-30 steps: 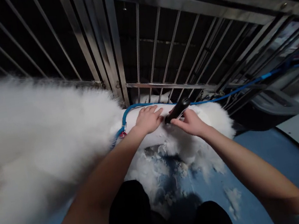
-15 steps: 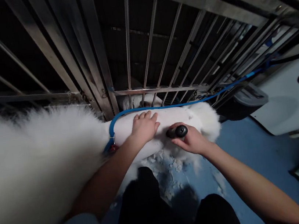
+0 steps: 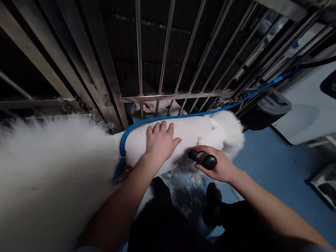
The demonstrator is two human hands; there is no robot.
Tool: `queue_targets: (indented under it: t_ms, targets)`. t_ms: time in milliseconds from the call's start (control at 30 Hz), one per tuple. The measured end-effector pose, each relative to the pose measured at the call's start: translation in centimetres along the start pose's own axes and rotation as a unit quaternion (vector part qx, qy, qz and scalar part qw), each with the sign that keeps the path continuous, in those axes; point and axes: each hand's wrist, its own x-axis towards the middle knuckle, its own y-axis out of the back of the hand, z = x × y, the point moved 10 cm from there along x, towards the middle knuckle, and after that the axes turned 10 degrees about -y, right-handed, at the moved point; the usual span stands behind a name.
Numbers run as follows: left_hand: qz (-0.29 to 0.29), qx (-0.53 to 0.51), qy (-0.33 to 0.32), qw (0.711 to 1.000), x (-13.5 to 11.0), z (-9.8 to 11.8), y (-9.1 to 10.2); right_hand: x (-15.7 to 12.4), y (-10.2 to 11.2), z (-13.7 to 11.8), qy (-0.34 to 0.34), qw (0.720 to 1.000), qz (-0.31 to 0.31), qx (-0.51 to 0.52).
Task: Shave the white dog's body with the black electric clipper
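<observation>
A white dog (image 3: 190, 129) stands across the view, its back shorn close while its left part (image 3: 37, 173) and the end at the right keep long fluffy fur. My left hand (image 3: 161, 140) rests flat on the shorn back with its fingers spread. In my right hand (image 3: 220, 163) is a black hair clipper (image 3: 204, 158), held against the dog's near side; the clipper's blade is hidden. A blue leash (image 3: 173, 117) runs from a band round the dog along its back to the right.
Metal cage bars (image 3: 171, 38) rise just behind the dog, with a pale animal (image 3: 149, 107) lying inside. Cut fur (image 3: 191, 179) lies on the blue floor (image 3: 263, 158) near my feet. At the right stand a dark bin with a clear lid (image 3: 274, 102) and a white panel (image 3: 319, 113).
My right hand has moved slightly down the dog's near side, tilting the clipper. My left hand stays on the back. My legs have shifted and a shoe now shows; the view has moved a little.
</observation>
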Motion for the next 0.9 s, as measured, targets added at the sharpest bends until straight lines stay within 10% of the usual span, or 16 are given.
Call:
queue_targets:
  t_ms: [167,367,600,767,900]
  targets:
    - [0.028,0.003,0.001,1.0,-0.1,-0.4,0.5,1.1,3.2,0.8,-0.014,0.987,0.123,0.097]
    - [0.041,0.004,0.022,0.999,-0.3,-1.2,0.8,1.3,-0.1,1.4,-0.014,0.999,0.016,0.034]
    - [0.067,0.008,0.016,0.998,-0.5,-0.4,1.6,1.2,1.5,1.1,-0.002,0.985,0.105,0.136]
    - [0.064,0.009,0.006,0.998,-0.3,-0.2,0.9,0.2,-0.7,1.5,0.001,0.996,0.014,0.092]
    - [0.083,0.005,0.003,0.997,0.0,-0.1,0.9,-0.3,0.8,1.8,-0.002,0.985,0.057,0.161]
